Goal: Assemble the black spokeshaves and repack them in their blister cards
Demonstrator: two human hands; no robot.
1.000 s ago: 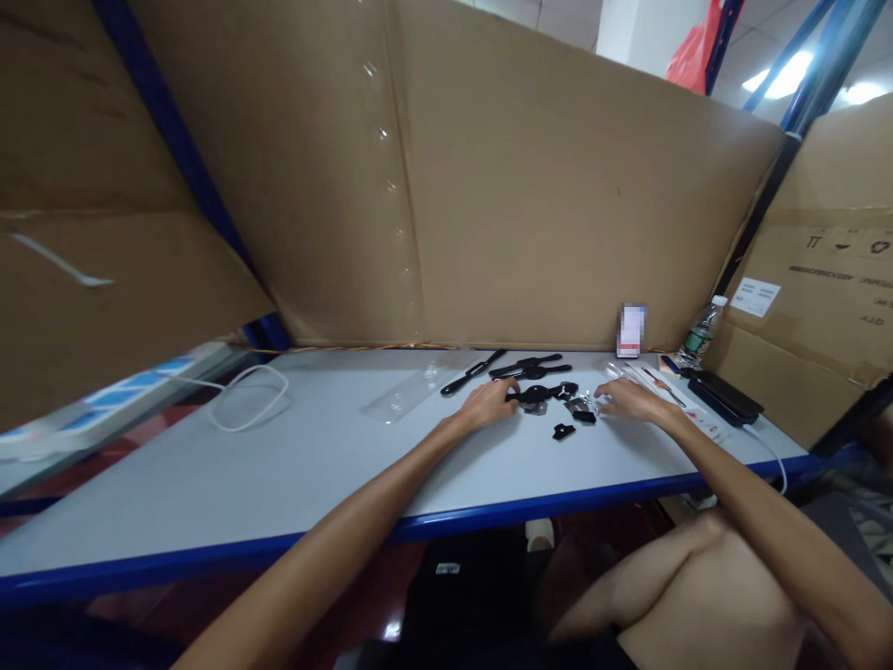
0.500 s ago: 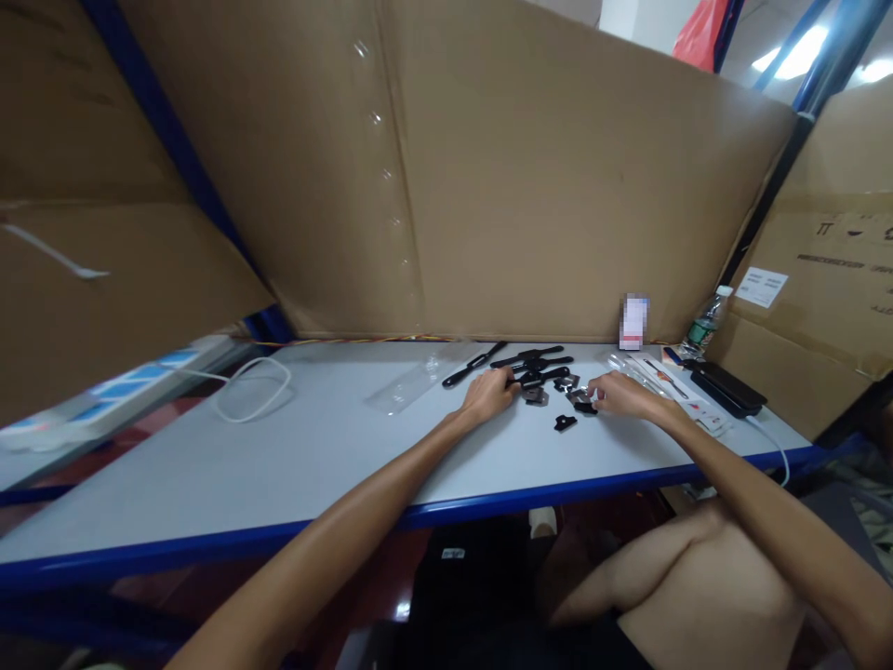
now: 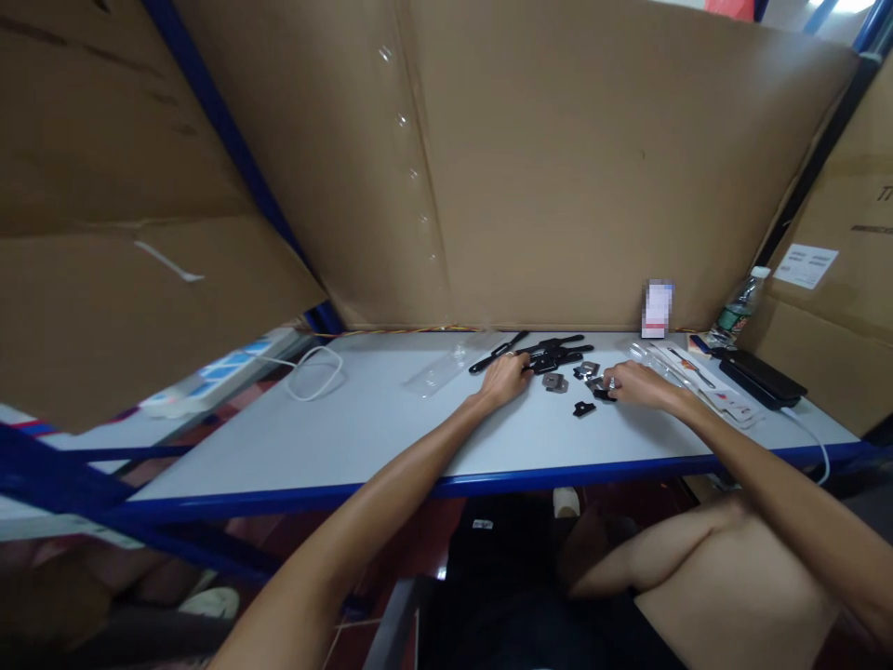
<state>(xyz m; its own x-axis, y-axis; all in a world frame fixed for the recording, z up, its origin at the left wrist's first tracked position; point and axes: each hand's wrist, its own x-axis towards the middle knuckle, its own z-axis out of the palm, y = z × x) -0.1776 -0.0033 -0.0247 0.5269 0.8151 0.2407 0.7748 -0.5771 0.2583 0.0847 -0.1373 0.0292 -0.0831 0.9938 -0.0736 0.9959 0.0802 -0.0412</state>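
Observation:
My left hand (image 3: pixel 508 380) rests on the table with curled fingers closed at the end of a black two-handled tool that looks like a spokeshave body (image 3: pixel 548 364). More such black bodies lie in a pile beyond it, and one separate spokeshave body (image 3: pixel 499 354) lies behind the hand. My right hand (image 3: pixel 638 384) pinches a small silver metal blade (image 3: pixel 611 382) at its fingertips, partly hidden. Near it are another metal blade (image 3: pixel 588 369) and a small black clamp plate (image 3: pixel 584 408). One more metal piece (image 3: pixel 555 382) lies between the hands.
A clear plastic sleeve (image 3: pixel 438 368) lies left of the pile. To the right are printed packaging cards (image 3: pixel 718 395), a black case (image 3: pixel 763 379) with a white cable, a bottle (image 3: pixel 740 309) and an upright phone (image 3: pixel 657 310). A cardboard wall (image 3: pixel 544 177) rises behind; a power strip (image 3: pixel 223 372) stands left.
The view has swung left and slightly down, so everything appears farther right. Both hands stay at nearly the same places among the parts; the fingers have shifted slightly.

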